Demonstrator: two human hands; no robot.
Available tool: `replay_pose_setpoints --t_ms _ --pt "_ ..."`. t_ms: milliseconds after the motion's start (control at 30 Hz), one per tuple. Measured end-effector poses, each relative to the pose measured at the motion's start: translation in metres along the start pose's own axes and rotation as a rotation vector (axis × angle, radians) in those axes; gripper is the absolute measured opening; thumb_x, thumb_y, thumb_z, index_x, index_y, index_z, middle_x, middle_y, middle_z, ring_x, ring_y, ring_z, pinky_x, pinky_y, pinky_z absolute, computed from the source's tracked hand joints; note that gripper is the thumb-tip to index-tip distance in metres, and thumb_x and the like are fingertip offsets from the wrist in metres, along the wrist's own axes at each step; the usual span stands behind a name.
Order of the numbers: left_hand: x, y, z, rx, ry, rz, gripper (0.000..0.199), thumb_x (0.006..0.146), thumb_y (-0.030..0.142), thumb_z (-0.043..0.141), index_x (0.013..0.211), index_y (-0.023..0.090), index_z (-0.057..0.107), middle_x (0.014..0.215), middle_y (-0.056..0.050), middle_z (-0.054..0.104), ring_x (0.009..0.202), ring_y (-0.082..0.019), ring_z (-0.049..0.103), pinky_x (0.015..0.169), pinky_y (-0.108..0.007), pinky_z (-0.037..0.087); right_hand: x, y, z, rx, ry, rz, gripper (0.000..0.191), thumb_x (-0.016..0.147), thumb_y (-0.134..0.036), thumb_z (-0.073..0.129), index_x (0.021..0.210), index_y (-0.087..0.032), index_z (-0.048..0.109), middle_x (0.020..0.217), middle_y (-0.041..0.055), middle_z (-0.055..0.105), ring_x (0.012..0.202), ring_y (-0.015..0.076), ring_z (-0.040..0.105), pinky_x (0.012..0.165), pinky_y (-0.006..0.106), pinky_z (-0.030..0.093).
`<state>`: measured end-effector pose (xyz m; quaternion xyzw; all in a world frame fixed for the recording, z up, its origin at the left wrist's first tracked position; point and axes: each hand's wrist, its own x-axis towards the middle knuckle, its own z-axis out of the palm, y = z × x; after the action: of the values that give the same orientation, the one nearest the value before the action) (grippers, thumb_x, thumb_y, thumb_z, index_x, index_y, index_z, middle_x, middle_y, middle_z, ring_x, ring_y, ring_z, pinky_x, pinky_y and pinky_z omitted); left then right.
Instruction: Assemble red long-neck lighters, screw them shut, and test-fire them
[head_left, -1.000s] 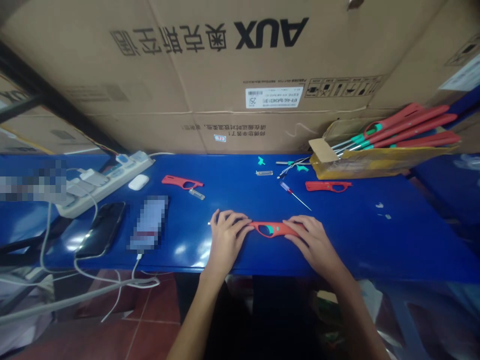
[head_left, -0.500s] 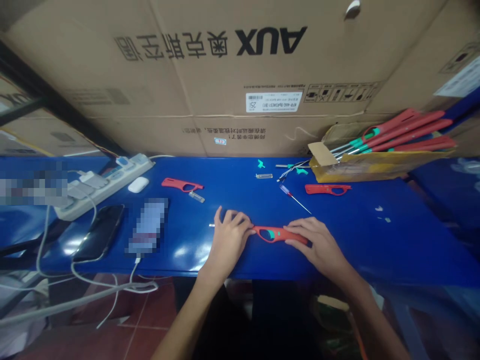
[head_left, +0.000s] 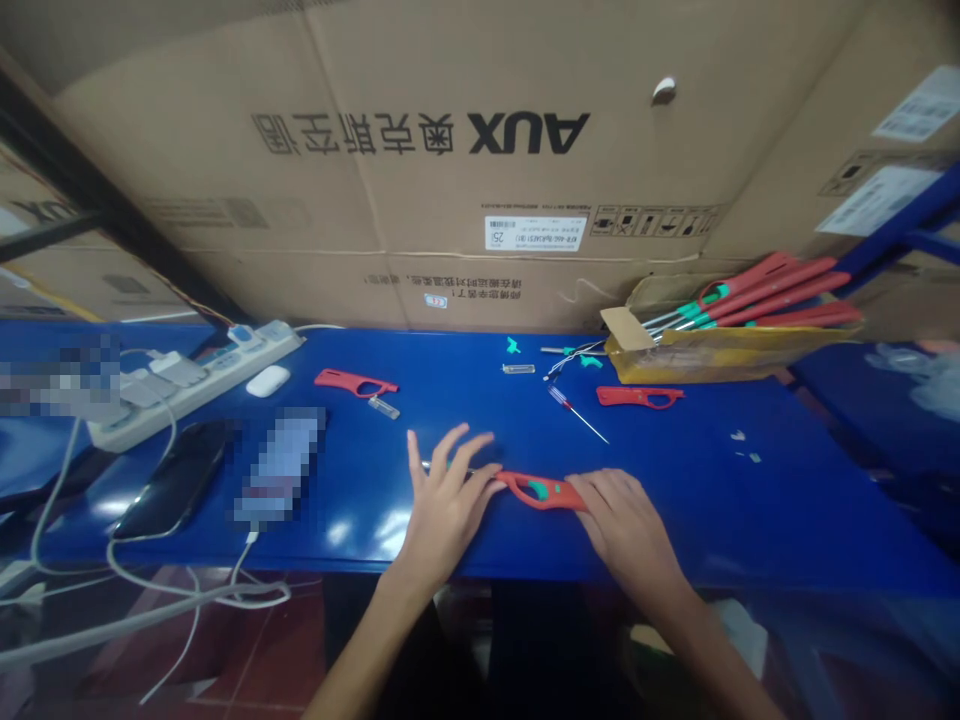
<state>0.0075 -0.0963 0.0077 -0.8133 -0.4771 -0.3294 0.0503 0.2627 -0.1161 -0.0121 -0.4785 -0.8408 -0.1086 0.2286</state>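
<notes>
A red gas lighter (head_left: 551, 492) with a green trigger lies level near the table's front edge, its metal tube pointing left. My left hand (head_left: 448, 500) pinches its front end between thumb and forefinger, while the other fingers stand spread above the tube. Wrapped over the handle end is my right hand (head_left: 622, 515), which hides that part. Beyond the hands lies a screwdriver (head_left: 577, 412) with a clear handle. Two red lighter shell halves, one at left (head_left: 352, 382) and one at right (head_left: 637, 397), rest on the table, with a small clear fuel tank (head_left: 385, 407) by the left one.
At the back right, an open carton (head_left: 720, 355) holds several red lighters. Green triggers (head_left: 513, 346), another clear tank (head_left: 517, 369) and wires lie beside it. Phones (head_left: 176, 480), cables and a power strip (head_left: 202, 380) occupy the left. A large cardboard box (head_left: 420, 210) stands behind the blue table.
My left fingers have lifted and spread, uncovering part of the metal tube. My right hand has closed further over the handle. The view has shifted slightly.
</notes>
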Motion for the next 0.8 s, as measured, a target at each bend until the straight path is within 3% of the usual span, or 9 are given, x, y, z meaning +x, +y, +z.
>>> replay_pose_setpoints --t_ms 67,133,233,267,333,433,533,600,800 --pt "-0.003 0.004 -0.006 -0.103 0.179 -0.014 0.026 0.094 0.023 0.068 0.12 0.026 0.065 0.143 -0.012 0.058 0.138 -0.035 0.049 0.119 -0.073 0.017 -0.002 -0.002 -0.004 -0.011 0.053 0.037 0.03 0.105 -0.025 0.04 0.112 -0.019 0.068 0.091 0.0093 0.074 0.079 0.0231 0.067 0.076 0.038 0.052" --pt "-0.007 0.014 -0.01 -0.332 0.518 -0.078 0.026 0.097 0.021 0.062 0.123 0.028 0.062 0.137 -0.009 0.059 0.128 -0.028 0.058 0.117 -0.063 0.035 -0.004 -0.01 -0.009 0.032 0.084 0.087 0.031 0.106 -0.033 0.041 0.106 -0.018 0.069 0.084 0.0084 0.074 0.071 0.0207 0.066 0.069 0.034 0.051" --pt "-0.013 0.04 -0.008 -0.783 0.894 -0.381 0.025 0.106 0.029 0.04 0.12 0.027 0.062 0.126 -0.007 0.062 0.117 -0.023 0.065 0.109 -0.053 0.048 -0.01 -0.033 -0.013 0.192 0.058 0.158 0.038 0.106 -0.043 0.042 0.091 -0.018 0.067 0.072 0.006 0.071 0.062 0.019 0.065 0.061 0.031 0.05" --pt "-0.015 0.051 -0.006 -0.949 0.814 -0.49 0.03 0.108 0.033 0.037 0.122 0.025 0.061 0.129 -0.008 0.062 0.119 -0.024 0.064 0.109 -0.05 0.047 -0.013 -0.043 -0.014 0.26 0.047 0.181 0.04 0.106 -0.044 0.041 0.086 -0.019 0.065 0.067 0.0049 0.069 0.059 0.0186 0.064 0.058 0.031 0.049" --pt "-0.018 0.07 -0.002 -1.314 0.395 -0.613 0.039 0.108 0.044 0.036 0.134 0.024 0.056 0.135 -0.011 0.062 0.121 -0.026 0.065 0.105 -0.045 0.05 -0.018 -0.065 -0.015 0.417 0.055 0.214 0.04 0.106 -0.041 0.039 0.081 -0.02 0.063 0.062 0.0034 0.066 0.055 0.0178 0.064 0.055 0.029 0.05" --pt "-0.023 0.092 0.002 -1.651 -0.053 -0.67 0.048 0.104 0.055 0.042 0.128 0.017 0.059 0.121 -0.015 0.07 0.105 -0.028 0.071 0.095 -0.044 0.054 -0.024 -0.092 -0.02 0.604 0.097 0.238 0.03 0.104 -0.032 0.041 0.104 -0.018 0.067 0.085 0.0082 0.076 0.076 0.0215 0.074 0.067 0.03 0.059" --pt "-0.028 0.102 0.004 -1.734 -0.086 -0.72 0.046 0.099 0.058 0.053 0.099 0.013 0.066 0.084 -0.01 0.073 0.082 -0.023 0.071 0.082 -0.035 0.055 -0.029 -0.104 -0.026 0.627 0.118 0.285 0.045 0.101 -0.029 0.047 0.144 -0.019 0.053 0.12 0.0125 0.075 0.108 0.0276 0.073 0.084 0.037 0.063" --pt "-0.03 0.105 0.008 -1.846 -0.063 -0.721 0.044 0.1 0.056 0.052 0.093 0.014 0.064 0.068 -0.005 0.068 0.071 -0.02 0.069 0.075 -0.032 0.055 -0.034 -0.105 -0.03 0.644 0.099 0.301 0.052 0.1 -0.027 0.049 0.151 -0.023 0.047 0.121 0.0103 0.075 0.106 0.0272 0.074 0.083 0.036 0.064" --pt "-0.036 0.103 0.017 -2.082 -0.083 -0.67 0.041 0.099 0.057 0.054 0.1 0.017 0.062 0.074 -0.002 0.065 0.055 -0.013 0.062 0.062 -0.028 0.054 -0.056 -0.113 -0.023 0.68 0.044 0.395 0.056 0.1 -0.03 0.048 0.156 -0.026 0.042 0.109 0.0104 0.078 0.09 0.027 0.078 0.072 0.036 0.065"
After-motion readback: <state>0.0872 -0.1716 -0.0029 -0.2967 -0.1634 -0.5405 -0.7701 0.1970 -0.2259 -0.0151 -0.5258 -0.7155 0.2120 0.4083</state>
